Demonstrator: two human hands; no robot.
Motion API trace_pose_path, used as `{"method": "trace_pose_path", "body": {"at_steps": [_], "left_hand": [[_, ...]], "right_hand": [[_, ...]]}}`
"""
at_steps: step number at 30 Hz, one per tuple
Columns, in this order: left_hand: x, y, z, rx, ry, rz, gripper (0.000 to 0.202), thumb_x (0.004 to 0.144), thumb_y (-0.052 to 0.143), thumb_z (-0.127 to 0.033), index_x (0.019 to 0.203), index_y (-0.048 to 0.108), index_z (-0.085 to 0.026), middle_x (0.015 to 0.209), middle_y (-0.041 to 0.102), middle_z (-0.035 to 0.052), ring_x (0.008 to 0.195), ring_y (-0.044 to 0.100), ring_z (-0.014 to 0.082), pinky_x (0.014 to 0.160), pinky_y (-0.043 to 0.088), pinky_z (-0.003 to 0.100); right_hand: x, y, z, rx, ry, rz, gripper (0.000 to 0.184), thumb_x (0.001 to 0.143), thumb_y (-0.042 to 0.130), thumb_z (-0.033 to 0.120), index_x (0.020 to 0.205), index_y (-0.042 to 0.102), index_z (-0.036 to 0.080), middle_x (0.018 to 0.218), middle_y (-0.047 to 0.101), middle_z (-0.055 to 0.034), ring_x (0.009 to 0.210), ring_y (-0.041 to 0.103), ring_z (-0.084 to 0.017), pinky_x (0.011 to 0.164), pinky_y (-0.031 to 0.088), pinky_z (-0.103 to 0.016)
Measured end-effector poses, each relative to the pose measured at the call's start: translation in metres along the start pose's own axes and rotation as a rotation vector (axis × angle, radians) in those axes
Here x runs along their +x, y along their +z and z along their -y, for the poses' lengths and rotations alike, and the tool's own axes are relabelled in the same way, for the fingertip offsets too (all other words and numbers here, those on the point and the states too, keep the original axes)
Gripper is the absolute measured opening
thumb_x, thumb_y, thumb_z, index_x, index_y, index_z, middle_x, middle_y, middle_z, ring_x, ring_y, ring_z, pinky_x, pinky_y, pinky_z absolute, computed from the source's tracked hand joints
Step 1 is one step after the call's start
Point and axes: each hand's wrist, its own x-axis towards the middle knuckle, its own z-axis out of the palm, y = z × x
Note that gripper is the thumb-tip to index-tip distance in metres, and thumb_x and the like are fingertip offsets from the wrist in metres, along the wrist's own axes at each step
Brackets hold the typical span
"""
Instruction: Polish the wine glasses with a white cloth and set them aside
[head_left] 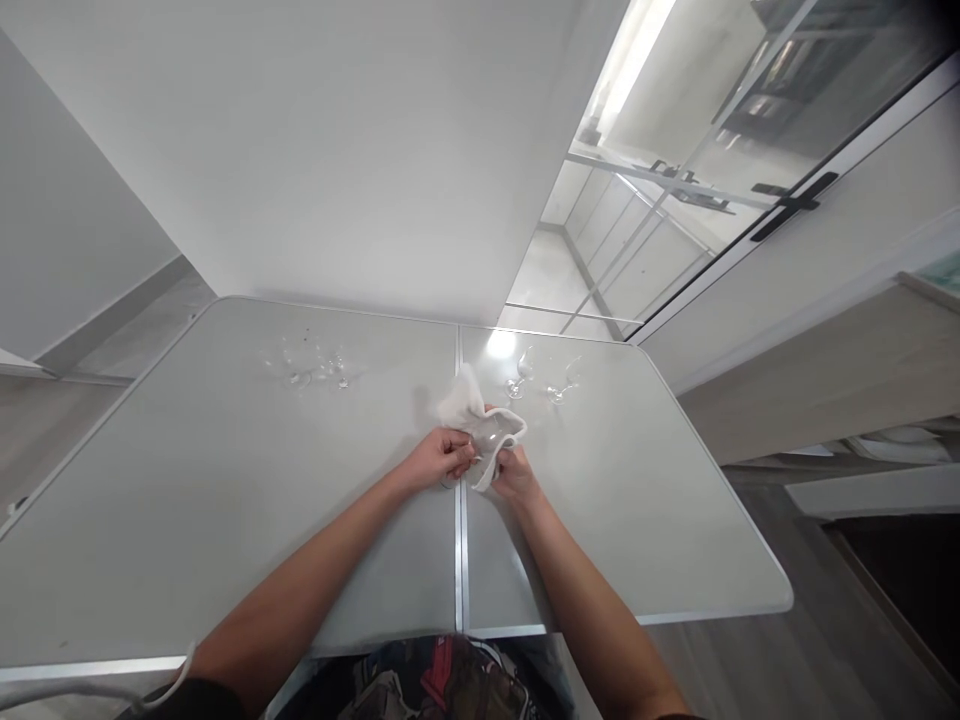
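Both my hands meet over the middle seam of a pale grey folding table [225, 500]. My left hand [439, 458] is closed on a clear wine glass [487, 436] lying sideways, fingers at its stem end. My right hand [512, 472] is closed on a white cloth [466, 405] that wraps the glass bowl; one corner of the cloth sticks up behind. The glass is mostly hidden by the cloth.
Two clear wine glasses [519, 374] [564, 380] stand just behind my hands to the right. More clear glasses [315, 365] stand at the back left of the table. A white wall rises behind; glass partitions are at the right.
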Motion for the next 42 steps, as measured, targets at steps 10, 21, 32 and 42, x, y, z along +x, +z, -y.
{"method": "trace_pose_path", "body": {"at_steps": [10, 21, 32, 42], "left_hand": [[-0.005, 0.014, -0.011, 0.051, -0.226, -0.068, 0.041, 0.09, 0.056, -0.055, 0.113, 0.062, -0.021, 0.065, 0.048, -0.0019, 0.049, 0.039, 0.0089, 0.049, 0.033, 0.024], [-0.005, 0.008, -0.007, 0.16, -0.204, 0.027, 0.05, 0.092, 0.048, -0.063, 0.072, 0.05, -0.018, 0.059, 0.04, -0.0031, 0.047, 0.033, 0.0085, 0.05, 0.032, 0.023], [-0.003, 0.01, -0.003, 0.742, 0.025, -0.379, 0.024, 0.086, 0.06, -0.041, 0.078, 0.057, -0.018, 0.065, 0.051, 0.0014, 0.06, 0.046, 0.0151, 0.06, 0.034, 0.027], [-0.004, 0.01, 0.001, -0.213, -0.187, 0.033, 0.051, 0.083, 0.064, -0.066, 0.075, 0.049, -0.018, 0.058, 0.038, -0.0069, 0.045, 0.024, 0.004, 0.047, 0.026, 0.021]], "right_hand": [[0.003, -0.002, 0.006, -0.032, -0.155, -0.058, 0.065, 0.057, 0.088, 0.049, 0.109, 0.055, 0.028, 0.093, 0.062, -0.0002, 0.077, 0.064, -0.019, 0.064, 0.056, -0.03], [0.002, 0.0, 0.013, -0.21, -0.242, -0.231, 0.042, 0.063, 0.087, 0.038, 0.09, 0.058, 0.022, 0.094, 0.061, -0.0019, 0.082, 0.057, -0.017, 0.071, 0.048, -0.028], [0.005, 0.009, 0.02, -0.68, -0.479, -0.266, 0.025, 0.069, 0.081, 0.027, 0.087, 0.065, 0.022, 0.099, 0.064, -0.0057, 0.093, 0.061, -0.022, 0.087, 0.049, -0.036], [0.0, 0.003, 0.014, -0.144, -0.155, -0.058, 0.066, 0.052, 0.092, 0.052, 0.103, 0.06, 0.025, 0.099, 0.066, -0.0048, 0.08, 0.066, -0.021, 0.066, 0.055, -0.032]]}}
